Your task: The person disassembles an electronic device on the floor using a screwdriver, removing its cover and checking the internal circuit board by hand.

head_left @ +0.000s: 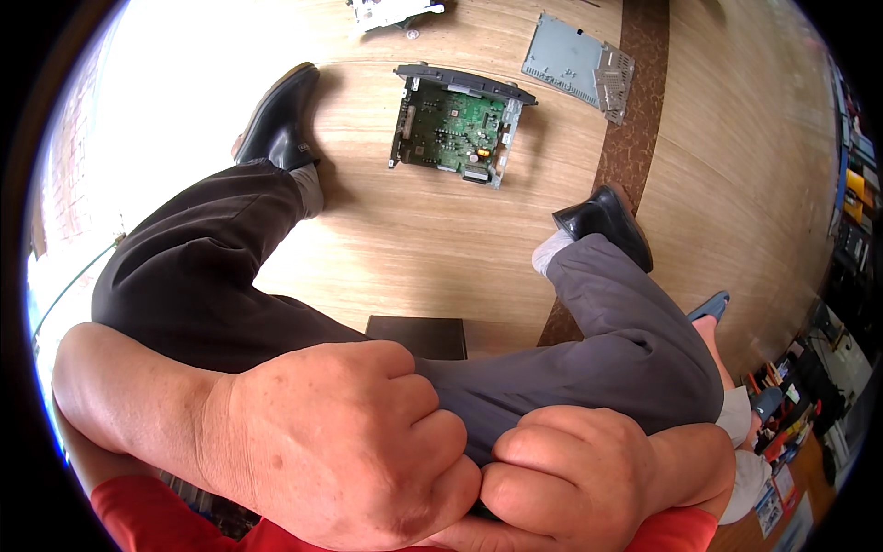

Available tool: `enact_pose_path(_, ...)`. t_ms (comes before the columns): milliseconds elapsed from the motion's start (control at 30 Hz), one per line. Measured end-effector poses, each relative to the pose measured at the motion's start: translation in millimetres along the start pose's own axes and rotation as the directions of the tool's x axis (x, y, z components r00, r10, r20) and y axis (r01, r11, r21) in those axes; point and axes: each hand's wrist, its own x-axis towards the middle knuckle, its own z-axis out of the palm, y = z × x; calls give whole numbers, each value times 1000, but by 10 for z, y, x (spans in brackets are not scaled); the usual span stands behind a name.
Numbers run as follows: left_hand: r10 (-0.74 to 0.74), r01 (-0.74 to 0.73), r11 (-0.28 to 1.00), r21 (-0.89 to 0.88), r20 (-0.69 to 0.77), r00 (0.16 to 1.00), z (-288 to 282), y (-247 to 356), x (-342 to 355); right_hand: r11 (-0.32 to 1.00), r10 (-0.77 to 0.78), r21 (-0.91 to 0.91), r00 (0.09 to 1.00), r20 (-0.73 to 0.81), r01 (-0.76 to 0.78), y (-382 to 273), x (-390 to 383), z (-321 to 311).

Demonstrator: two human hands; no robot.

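Observation:
My left hand (pixel 345 446) and my right hand (pixel 570 474) are held close together in front of my body, backs of the hands facing up. Fingers on both are curled tight, and the knuckles nearly meet. A sliver of something dark shows between them, but the hands hide what it is. On the floor beyond my lap lies an opened electronic unit, like a car stereo, with a green circuit board (pixel 460 124) inside a metal frame and a dark front panel (pixel 464 81) along its far side. Neither hand touches it.
A flat grey metal cover (pixel 566 60) lies at the far right of the unit. Another metal part (pixel 391 11) sits at the top edge. Near my lap is a flat black box (pixel 418 336). My black shoes flank the unit. Another person's slippered foot (pixel 708 308) and cluttered shelves are at right.

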Motion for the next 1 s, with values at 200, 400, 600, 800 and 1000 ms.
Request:
enact_pose_path(200,-7,7,999,32,-6,1000,-13,46,-19,1000,-13,5,1000,8,13,-14,17,-2)
enact_pose_path(400,-1,1,1000,18,-28,1000,4,-2,1,1000,6,-3,1000,15,-6,6,2,-2)
enact_pose_path(600,-2,2,999,39,-6,1000,-14,21,-7,994,103,31,991,-84,-101,-76,37,41)
enact_pose_path(800,-4,4,1000,24,8,1000,-46,13,25,958,-182,-285,858,-481,43,81,-102,443)
enact_pose_path(1000,3,-4,999,40,15,1000,-41,12,16,1000,-5,-10,1000,2,5,10,-21,22)
